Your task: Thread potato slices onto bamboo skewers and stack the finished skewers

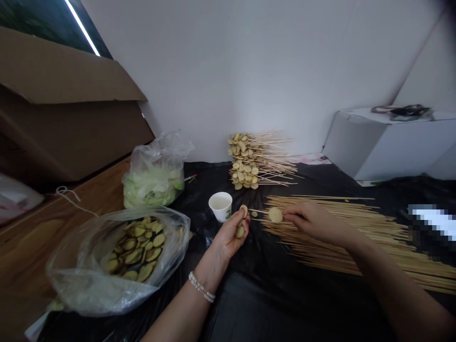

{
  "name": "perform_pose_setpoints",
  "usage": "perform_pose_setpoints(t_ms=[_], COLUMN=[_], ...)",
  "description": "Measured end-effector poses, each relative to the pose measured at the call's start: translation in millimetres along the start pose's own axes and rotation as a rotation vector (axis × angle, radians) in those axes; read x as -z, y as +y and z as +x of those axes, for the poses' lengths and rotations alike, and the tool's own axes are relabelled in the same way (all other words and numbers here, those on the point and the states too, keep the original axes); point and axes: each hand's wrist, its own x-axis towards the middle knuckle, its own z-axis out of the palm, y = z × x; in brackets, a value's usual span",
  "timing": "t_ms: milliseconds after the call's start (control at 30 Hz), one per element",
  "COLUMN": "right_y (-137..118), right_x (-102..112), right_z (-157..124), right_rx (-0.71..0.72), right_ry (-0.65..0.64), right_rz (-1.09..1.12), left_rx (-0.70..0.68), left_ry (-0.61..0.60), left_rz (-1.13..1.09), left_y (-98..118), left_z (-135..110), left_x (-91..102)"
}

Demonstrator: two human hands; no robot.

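My left hand [231, 232] is closed around potato slices [240, 232], with thin wooden skewers [257, 210] sticking out to the right from it. How the slices sit on the skewers is partly hidden by my fingers. Facing it, my right hand [308, 221] pinches the edge of a round potato slice [275, 215], held above the loose skewers. To the left, an open clear plastic bag [81, 280] holds many more potato slices [144, 244]. Behind, a pile of finished-looking potato skewers [245, 166] lies with slices at the left ends and bare sticks to the right.
A white paper cup [220, 207] stands just beyond my left hand. Loose bamboo skewers [356, 242] spread across the black plastic sheet [249, 304] at right. Further back are a bag of pale green vegetable [153, 185], a cardboard box [71, 118] and a white box [399, 147].
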Motion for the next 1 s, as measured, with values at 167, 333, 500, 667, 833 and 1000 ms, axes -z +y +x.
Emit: perform_pose_setpoints(t_ms=[167, 333, 500, 667, 833, 1000], right_y=[-3.4, -6.2, -5.5, -6.5, -8.6, -10.6], right_x=[-1.8, -2.9, -4.9, -9.1, -15.9, -21.6], right_z=[0.1, -0.1, 0.5, 1.6, 2.9, 4.4], right_rx=[-0.002, -0.024, -0.022, -0.033, -0.062, -0.08], right_ry=[-0.021, -0.026, -0.028, -0.034, -0.012, 0.015], right_rz=[0.0, -0.017, -0.033, -0.032, -0.088, -0.197], left_rx=[-0.008, -0.035, -0.121, -0.152, -0.202, -0.239], left_ry=[-0.007, -0.005, 0.002, 0.025, 0.065, 0.081], left_rz=[-0.012, 0.029, 0.114, 0.159, 0.162, 0.178], left_y=[0.7, 0.3, -3.0, -6.3, -6.8, -8.2], left_z=[0.9, 1.9, 6.0, 10.4, 11.3, 13.0], left_x=[0.6, 1.6, 4.2, 5.9, 5.2, 6.4])
